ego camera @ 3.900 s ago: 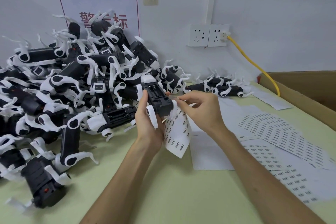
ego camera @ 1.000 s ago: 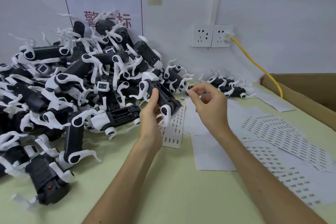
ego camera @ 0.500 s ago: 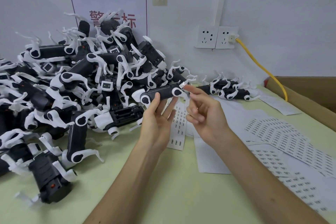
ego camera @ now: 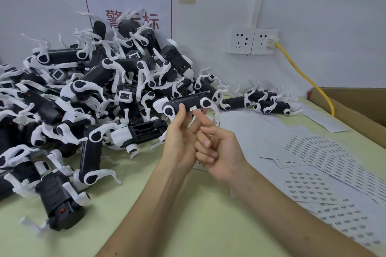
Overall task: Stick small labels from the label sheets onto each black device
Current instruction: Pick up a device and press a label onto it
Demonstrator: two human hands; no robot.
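My left hand (ego camera: pixel 179 142) holds a black device (ego camera: pixel 188 101) with white legs up above the table, lying sideways, thumb on its near side. A small white label (ego camera: pixel 193 108) sits on the device's lower edge. My right hand (ego camera: pixel 217 148) is just beside it, index finger stretched out with its tip at the label, the other fingers curled in. A big heap of the same black devices (ego camera: pixel 94 94) fills the left of the table. Label sheets (ego camera: pixel 317 162) lie spread at the right.
Two more black devices (ego camera: pixel 267 103) lie by the wall behind the sheets. A cardboard box (ego camera: pixel 355 108) stands at the far right, with a yellow cable (ego camera: pixel 302 75) running from the wall sockets (ego camera: pixel 252 40) toward it. Green tabletop (ego camera: pixel 198 215) shows in front.
My left hand turned the device from tilted to lying sideways and raised it. My right hand brought a label to it; now the label sits on the device under my index fingertip.
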